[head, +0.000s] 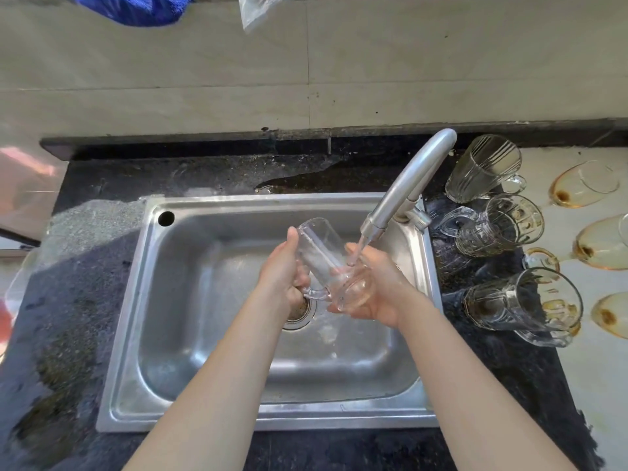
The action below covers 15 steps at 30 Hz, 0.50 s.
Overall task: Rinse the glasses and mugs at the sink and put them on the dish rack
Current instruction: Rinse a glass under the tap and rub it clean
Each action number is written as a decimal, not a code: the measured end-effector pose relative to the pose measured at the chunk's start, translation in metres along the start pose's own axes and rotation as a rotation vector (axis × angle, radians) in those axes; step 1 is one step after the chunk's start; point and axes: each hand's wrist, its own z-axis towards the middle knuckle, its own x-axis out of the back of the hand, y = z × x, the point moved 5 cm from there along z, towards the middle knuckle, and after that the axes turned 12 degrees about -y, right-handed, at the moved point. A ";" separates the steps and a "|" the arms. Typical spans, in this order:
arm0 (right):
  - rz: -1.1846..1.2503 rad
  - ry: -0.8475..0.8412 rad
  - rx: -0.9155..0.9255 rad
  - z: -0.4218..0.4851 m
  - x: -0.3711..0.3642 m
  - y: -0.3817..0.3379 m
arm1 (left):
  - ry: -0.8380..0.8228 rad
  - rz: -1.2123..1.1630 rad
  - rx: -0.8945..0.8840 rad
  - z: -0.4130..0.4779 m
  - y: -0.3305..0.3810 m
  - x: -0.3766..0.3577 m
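Note:
Over the steel sink [176,334] I hold a clear glass mug [323,253] on its side, mouth pointing away to the upper left, handle down. My left hand [283,270] grips its side and handle. My right hand [377,283] cups its base. Water runs from the faucet [404,188] onto the mug near my right fingers. Right of the sink, three ribbed glass mugs lie on the dark counter: a far one [482,168], a middle one [499,226] and a near one [520,300].
Several amber glass pieces [601,243] lie on the pale surface at the far right. The drain [300,312] sits under my hands. A blue cloth [136,8] and a plastic bag [253,11] hang on the tiled wall. The counter is wet.

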 end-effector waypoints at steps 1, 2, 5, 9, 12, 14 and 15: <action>-0.031 0.000 0.008 -0.001 0.000 0.000 | -0.014 0.069 0.010 -0.003 0.001 -0.001; -0.079 0.034 0.041 0.000 0.002 -0.002 | -0.012 0.159 0.014 -0.002 0.000 0.000; -0.357 0.198 0.199 -0.009 -0.004 -0.014 | 0.001 0.373 0.000 0.000 -0.004 -0.004; -0.849 0.417 0.350 -0.030 -0.015 -0.017 | -0.151 0.280 0.074 0.007 -0.014 -0.022; -0.921 0.479 0.458 -0.039 -0.015 -0.009 | -0.243 0.078 0.007 0.007 -0.015 -0.032; -0.605 0.407 0.541 -0.037 -0.008 -0.005 | -0.217 0.013 -0.085 0.014 -0.015 -0.031; -0.395 0.364 0.519 -0.034 -0.003 -0.001 | -0.194 -0.005 -0.132 0.020 -0.017 -0.028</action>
